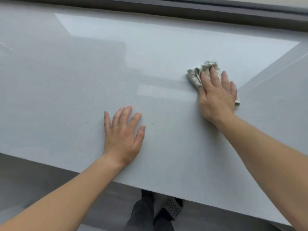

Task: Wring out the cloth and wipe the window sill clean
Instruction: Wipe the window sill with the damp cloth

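Grey sill (150, 47) is pressed by the flat, spread left hand (122, 137) at centre; the cloth (194, 77) is pinned under the straight-fingered right hand (216, 97).

Soft daylight glares off the sill (150, 47); edges bend slightly.

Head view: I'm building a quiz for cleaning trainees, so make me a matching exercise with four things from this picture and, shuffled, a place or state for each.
Things:
1. left hand
2. right hand
3. cloth
4. window frame

Places or states:
A. dark strip along the far edge of the sill
B. flat on the bare sill, holding nothing
C. bunched up, partly under a palm
D. pressing down on the cloth

Pairs: 1-B, 2-D, 3-C, 4-A.
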`<state>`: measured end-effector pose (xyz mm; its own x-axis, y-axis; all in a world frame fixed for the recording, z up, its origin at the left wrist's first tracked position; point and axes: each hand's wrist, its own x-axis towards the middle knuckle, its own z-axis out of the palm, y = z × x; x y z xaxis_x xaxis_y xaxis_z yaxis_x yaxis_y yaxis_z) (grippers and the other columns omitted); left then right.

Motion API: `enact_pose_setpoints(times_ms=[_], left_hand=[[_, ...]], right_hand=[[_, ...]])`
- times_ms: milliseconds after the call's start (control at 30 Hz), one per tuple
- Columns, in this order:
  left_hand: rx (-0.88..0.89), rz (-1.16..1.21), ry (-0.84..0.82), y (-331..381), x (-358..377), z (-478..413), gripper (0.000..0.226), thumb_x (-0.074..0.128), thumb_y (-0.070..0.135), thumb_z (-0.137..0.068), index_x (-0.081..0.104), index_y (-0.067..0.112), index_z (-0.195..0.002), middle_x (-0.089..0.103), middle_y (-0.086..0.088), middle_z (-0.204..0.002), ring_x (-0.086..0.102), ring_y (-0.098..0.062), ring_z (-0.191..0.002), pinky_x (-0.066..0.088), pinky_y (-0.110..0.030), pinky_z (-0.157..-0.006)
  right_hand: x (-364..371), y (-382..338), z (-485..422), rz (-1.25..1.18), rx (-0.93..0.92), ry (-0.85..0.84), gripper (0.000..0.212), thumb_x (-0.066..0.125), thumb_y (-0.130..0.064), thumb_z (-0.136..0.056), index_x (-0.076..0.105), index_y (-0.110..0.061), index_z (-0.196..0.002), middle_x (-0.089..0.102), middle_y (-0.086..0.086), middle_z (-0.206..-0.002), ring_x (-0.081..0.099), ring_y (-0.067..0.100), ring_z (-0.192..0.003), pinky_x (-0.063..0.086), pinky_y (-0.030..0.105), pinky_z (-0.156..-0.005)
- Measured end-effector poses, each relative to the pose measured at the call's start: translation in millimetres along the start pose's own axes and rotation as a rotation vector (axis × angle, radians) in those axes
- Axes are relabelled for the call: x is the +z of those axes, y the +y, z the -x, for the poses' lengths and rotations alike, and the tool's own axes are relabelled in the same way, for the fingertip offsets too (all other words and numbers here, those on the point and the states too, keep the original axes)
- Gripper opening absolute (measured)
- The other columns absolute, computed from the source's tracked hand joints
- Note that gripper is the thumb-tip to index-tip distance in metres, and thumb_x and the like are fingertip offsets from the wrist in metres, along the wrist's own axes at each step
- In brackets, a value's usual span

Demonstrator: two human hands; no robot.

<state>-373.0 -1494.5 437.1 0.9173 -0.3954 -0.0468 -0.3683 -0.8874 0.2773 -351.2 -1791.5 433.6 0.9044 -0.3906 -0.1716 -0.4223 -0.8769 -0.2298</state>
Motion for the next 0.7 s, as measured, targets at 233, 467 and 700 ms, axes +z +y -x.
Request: enact_pose_setpoints(times_ms=[233,467,700], left_hand=[[0.02,0.042,-0.02,24,10,-113,0.069,0.016,0.053,-0.094,0.032,0.021,-0.153,0.012,-0.008,-0.166,0.002,-0.024,-0.154,-0.01,-0.051,-0.121],[-0.021,-0.121,-0.109,33,31,-142,0.067,0.009,0.058,-0.097,0.005,0.03,-0.158,-0.012,-0.003,-0.167,-0.019,-0.024,-0.151,-0.012,-0.053,-0.12],[-0.001,-0.112,-0.079,38,27,-133,0.069,0.016,0.056,-0.095,0.016,0.026,-0.157,-0.002,-0.007,-0.167,-0.01,-0.028,-0.153,-0.004,-0.056,-0.121]], right_hand=[[9,9,27,0.122,-0.45,-0.07,0.052,0.02,-0.048,-0.103,0.021,-0.043,-0.155,0.01,-0.015,-0.166,0.004,0.021,-0.154,0.003,0.042,-0.122],[-1,-2,-78,0.01,0.054,0.046,0.054,0.023,-0.044,-0.103,0.016,-0.041,-0.156,0.003,-0.008,-0.168,-0.004,0.024,-0.154,-0.001,0.047,-0.122],[-7,7,-62,0.126,-0.351,-0.048,0.056,0.015,-0.053,-0.1,0.017,-0.044,-0.155,0.006,-0.015,-0.166,0.003,0.021,-0.154,0.004,0.042,-0.121]])
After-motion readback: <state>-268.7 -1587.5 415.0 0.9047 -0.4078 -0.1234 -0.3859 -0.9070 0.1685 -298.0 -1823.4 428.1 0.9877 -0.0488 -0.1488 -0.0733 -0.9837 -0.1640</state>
